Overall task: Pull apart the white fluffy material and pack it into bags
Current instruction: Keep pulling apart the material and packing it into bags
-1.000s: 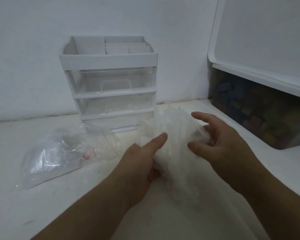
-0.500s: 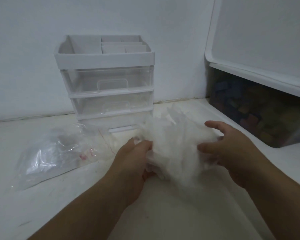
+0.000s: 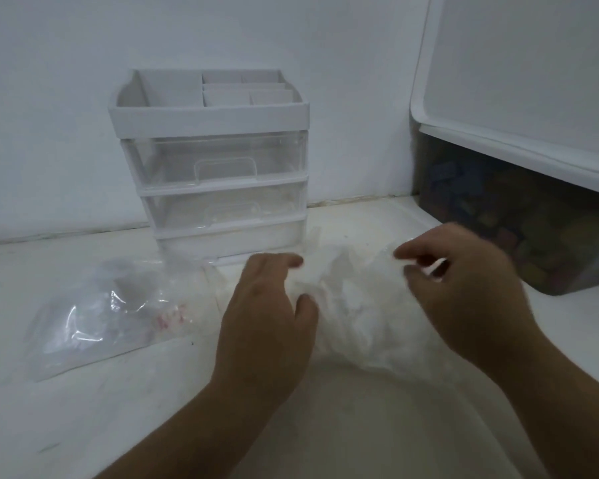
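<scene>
a: what's the room like?

b: a white table against a plain white wall. a white drawer unit with 3 clear drawers stands at the back. a dark storage bin sits at the right with its white lid propped open above it. a clear plastic bag with red marks lies flat on the left.

a: anything changed from half a second ago?

b: yes. the left hand has turned palm down over the clump's left edge. the right hand had its fingers spread round the side; now they've curled in toward the thumb. the clump looks lower and flatter.

a: and where's the stuff now?

b: the white fluffy material rests on the table between the 2 hands, just in front of the bottom drawer and right of the bag. the left hand grips its left edge between thumb and fingers. the right hand pinches its upper right part, though that hand is blurred.
</scene>
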